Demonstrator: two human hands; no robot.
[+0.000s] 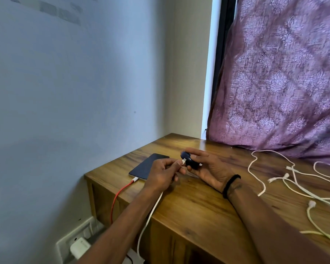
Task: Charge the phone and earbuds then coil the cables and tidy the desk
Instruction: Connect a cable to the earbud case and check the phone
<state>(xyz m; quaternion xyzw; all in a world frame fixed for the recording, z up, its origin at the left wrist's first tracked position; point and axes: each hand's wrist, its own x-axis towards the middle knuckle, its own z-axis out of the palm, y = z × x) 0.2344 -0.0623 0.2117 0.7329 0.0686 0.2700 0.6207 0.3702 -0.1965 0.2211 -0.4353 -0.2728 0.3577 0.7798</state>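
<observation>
Earbuds case (190,161), dark, rounded: gripped in curled fingers of right hand (211,171) above wooden surface (189,202). White plug (183,162): pinched in fingers of left hand (163,174), tip against the case at its 9 o'clock; its white cable (149,218) ran down off the front edge. Phone (148,166): flat, at 9 o'clock of the hands, red cable (120,195) plugged in. Loose white cables (293,180): tangled at 3 o'clock. Wall charger (79,247): at 7 o'clock.
</observation>
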